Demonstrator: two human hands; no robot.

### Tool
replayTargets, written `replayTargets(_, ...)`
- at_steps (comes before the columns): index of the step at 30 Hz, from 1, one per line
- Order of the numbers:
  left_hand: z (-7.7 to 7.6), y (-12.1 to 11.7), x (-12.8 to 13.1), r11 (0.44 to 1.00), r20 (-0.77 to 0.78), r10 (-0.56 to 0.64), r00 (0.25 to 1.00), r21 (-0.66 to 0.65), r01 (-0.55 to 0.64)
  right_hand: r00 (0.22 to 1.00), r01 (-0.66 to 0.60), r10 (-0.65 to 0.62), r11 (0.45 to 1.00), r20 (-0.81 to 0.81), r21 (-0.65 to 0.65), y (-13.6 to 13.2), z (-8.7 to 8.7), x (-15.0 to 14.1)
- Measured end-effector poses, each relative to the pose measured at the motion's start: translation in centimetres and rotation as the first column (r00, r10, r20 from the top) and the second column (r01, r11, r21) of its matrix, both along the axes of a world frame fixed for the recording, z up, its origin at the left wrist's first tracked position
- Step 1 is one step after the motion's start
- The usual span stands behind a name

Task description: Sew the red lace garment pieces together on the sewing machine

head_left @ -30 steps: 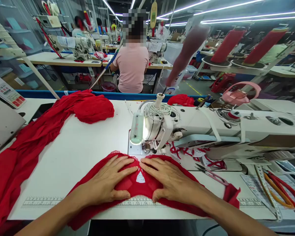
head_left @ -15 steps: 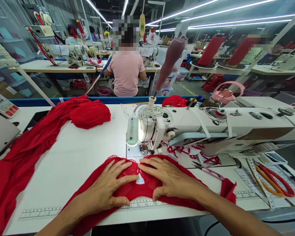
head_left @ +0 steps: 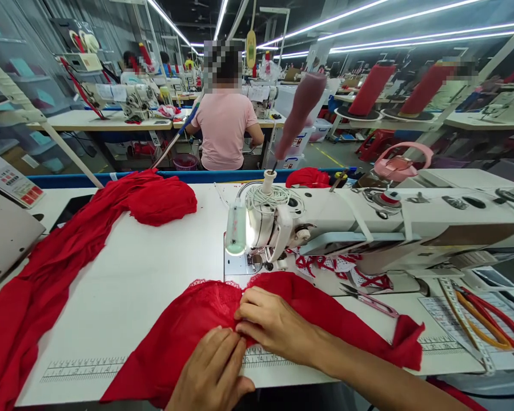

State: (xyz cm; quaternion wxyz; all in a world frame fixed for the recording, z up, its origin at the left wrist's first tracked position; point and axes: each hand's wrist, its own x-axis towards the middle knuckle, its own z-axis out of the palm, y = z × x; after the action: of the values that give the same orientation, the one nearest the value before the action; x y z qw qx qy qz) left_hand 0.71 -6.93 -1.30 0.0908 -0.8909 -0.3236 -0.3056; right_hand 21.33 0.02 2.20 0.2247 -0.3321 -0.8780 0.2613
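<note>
- Left hand point(head_left: 212, 368) and right hand point(head_left: 278, 326), spread flat earlier, have drawn in to the middle of the red garment point(head_left: 184, 331).
- Right fingers curl over, pinching the cloth; left fingers bunch against it lower down, their grip unclear.
- Garment lies on the white table point(head_left: 154, 262), just before the sewing machine point(head_left: 346, 208); pink-handled snips point(head_left: 379, 304) lie near its right part.

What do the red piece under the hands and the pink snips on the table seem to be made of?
The red piece looks like thin, soft fabric with a mostly matte finish: it lies in smooth folds, and its upper edge shows lace. The exact fibre I cannot tell. The snips seem to have dark metal blades, narrow and pointed; the pink handle may be plastic or coated metal.
</note>
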Motion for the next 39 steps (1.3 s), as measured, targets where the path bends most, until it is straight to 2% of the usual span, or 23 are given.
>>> replayTargets(2, -0.9, -0.6, 0.1, 0.998, -0.017, 0.011, 1.000, 0.054, -0.010, 1.000, 0.011, -0.011, 1.000, -0.005, -0.030, 0.5, -0.8, -0.4)
replayTargets(5, -1.3, -1.3, 0.2, 0.997, -0.005, 0.037, 0.999, 0.062, -0.037, 0.999, 0.036, -0.037, 0.998, -0.017, -0.054, 1.1, -1.3, -0.5)
replayTargets(13, -0.3, -1.4, 0.1, 0.997, -0.030, 0.041, 0.999, 0.063, -0.039, 0.996, 0.092, -0.091, 0.995, 0.026, -0.036, 1.0, -0.5, -0.6)
replayTargets(18, -0.3, -1.7, -0.2, 0.997, 0.006, 0.065, 0.998, -0.038, -0.065, 0.966, 0.239, -0.242, 0.970, 0.087, 0.049, 1.4, 0.1, -1.2)
replayTargets(21, -0.9, -2.3, 0.1, 0.982, 0.103, 0.147, 0.984, -0.138, -0.133, 0.962, 0.243, -0.247, 0.969, 0.114, 0.045, 1.9, -0.2, -1.7)
replayTargets(25, -1.7, -2.8, 1.6, 0.919, 0.156, 0.356, 0.922, -0.236, -0.315, 0.961, 0.262, -0.260, 0.965, 0.091, -0.004, 2.5, -1.0, -1.9)
replayTargets(28, -1.8, -2.6, 2.8, 0.895, 0.113, 0.439, 0.891, -0.144, -0.423, 0.957, 0.287, -0.284, 0.956, 0.061, -0.058, 2.7, -1.2, -2.1)
replayTargets(31, -1.8, -2.0, 3.7, 0.883, 0.091, 0.470, 0.878, -0.033, -0.469, 0.950, 0.312, -0.311, 0.943, 0.026, -0.115, 2.8, -1.0, -2.3)
replayTargets(36, -1.1, -0.9, 4.7, 0.860, 0.108, 0.510, 0.854, -0.034, -0.509, 0.921, 0.380, -0.389, 0.907, -0.015, -0.181, 3.1, -0.7, -2.9)
replayTargets(39, -0.5, -0.6, 4.5, 0.837, 0.039, 0.542, 0.839, 0.060, -0.544, 0.912, 0.395, -0.408, 0.896, -0.030, -0.203, 3.2, -0.6, -3.0)
